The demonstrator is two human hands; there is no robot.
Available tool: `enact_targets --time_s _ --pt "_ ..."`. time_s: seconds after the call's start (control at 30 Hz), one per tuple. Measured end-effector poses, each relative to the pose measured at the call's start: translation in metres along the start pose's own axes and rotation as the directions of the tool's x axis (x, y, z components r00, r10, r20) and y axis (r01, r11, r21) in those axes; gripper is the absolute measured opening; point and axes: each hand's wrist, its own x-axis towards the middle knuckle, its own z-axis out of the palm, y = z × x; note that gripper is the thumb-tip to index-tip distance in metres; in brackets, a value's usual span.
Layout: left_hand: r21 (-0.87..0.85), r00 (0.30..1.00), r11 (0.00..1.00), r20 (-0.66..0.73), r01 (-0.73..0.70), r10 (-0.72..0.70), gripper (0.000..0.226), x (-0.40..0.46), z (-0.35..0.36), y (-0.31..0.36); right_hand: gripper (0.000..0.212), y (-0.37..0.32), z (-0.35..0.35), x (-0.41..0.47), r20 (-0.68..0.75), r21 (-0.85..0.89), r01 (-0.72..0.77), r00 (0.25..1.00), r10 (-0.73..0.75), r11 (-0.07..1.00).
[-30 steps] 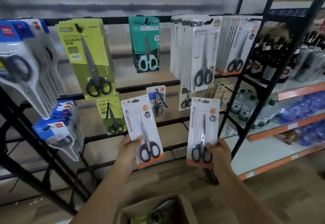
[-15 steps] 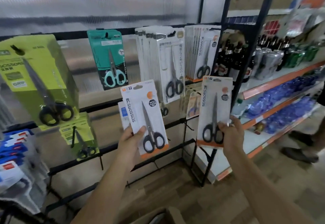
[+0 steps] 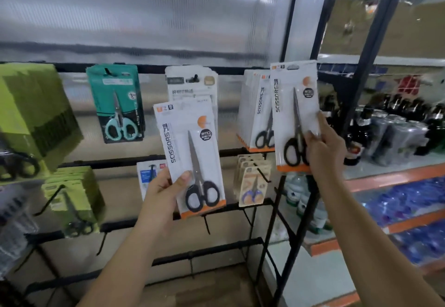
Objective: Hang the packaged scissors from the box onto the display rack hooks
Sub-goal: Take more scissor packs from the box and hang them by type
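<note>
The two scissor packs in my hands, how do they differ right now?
The right pack is raised level with the hanging row; the left pack sits lower. The right pack is nearly upright; the left pack tilts. The right hand grips its right edge, the left hand its left edge. Same white card, black handles, orange base.

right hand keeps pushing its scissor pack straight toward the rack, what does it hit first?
Most likely the stack of matching white packs hanging just behind the pack that the right hand holds. The two overlap in view, but depth is unclear.

"SCISSORS" runs up the left pack [image 3: 190,159], right pack [image 3: 295,114] and hung stack [image 3: 258,114]
</note>
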Motion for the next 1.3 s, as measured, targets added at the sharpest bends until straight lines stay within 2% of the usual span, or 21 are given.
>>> enact_targets --time_s 0.17,0.3,0.47,0.73,1.0,1.3 --pt "0.043 0.998 0.999 -0.062 -0.024 0.026 0.021 0.004 0.034 -0.007 0.050 0.017 -0.022 0.012 0.061 -0.046 -0.018 0.998 0.021 0.999" --pt "0.064 0.997 0.996 -0.034 -0.068 0.071 0.024 0.004 0.051 -0.007 0.049 0.019 -0.030 0.016 0.110 -0.153 0.004 0.994 0.014 0.988" --pt "0.077 0.997 0.995 -0.018 -0.070 0.072 0.022 0.003 0.071 -0.003 0.053 0.015 -0.028 0.026 0.203 -0.177 0.009 0.979 0.027 0.984" --pt "0.101 0.997 0.992 0.023 -0.075 0.073 0.020 -0.006 0.095 -0.003 0.052 0.011 -0.044 0.020 0.242 0.032 0.005 0.970 -0.013 0.999" --pt "0.055 0.998 0.996 0.006 -0.069 0.069 0.027 -0.011 0.092 -0.006 0.045 -0.013 -0.054 0.012 0.307 0.024 0.056 0.950 -0.061 0.998" --pt "0.111 0.997 0.993 -0.068 -0.026 0.034 0.019 -0.006 0.099 -0.008 0.052 -0.043 -0.064 0.019 0.358 0.069 0.010 0.933 -0.034 0.998"
